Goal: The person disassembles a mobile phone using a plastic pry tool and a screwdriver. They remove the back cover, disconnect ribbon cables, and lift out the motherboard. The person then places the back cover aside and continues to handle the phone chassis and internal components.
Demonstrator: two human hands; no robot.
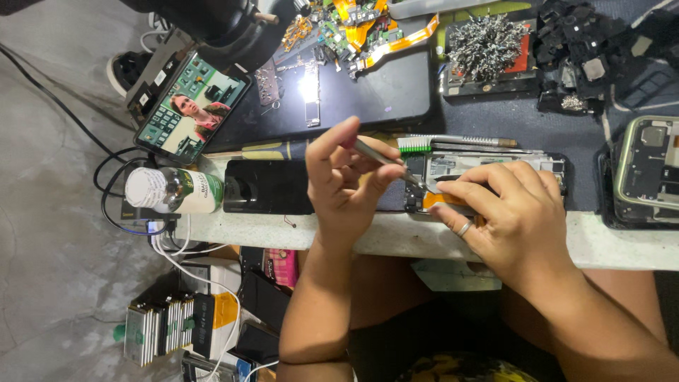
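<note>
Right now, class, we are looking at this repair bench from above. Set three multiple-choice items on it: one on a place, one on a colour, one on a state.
1. Where does the white-capped bottle lie?
A. left of the hands
B. right of the hands
C. on the opened phone

2. What colour are the brush bristles?
A. red
B. green
C. blue

3. What is the state of the phone on the stand?
A. screen dark
B. screen lit, showing a picture
C. lying face down

Answers:
1 A, it lies on its side at the bench's left end.
2 B, the bristles are green, just above the opened phone.
3 B, its screen glows while the left hand holds tweezers and the right hand steadies the opened phone.
</note>
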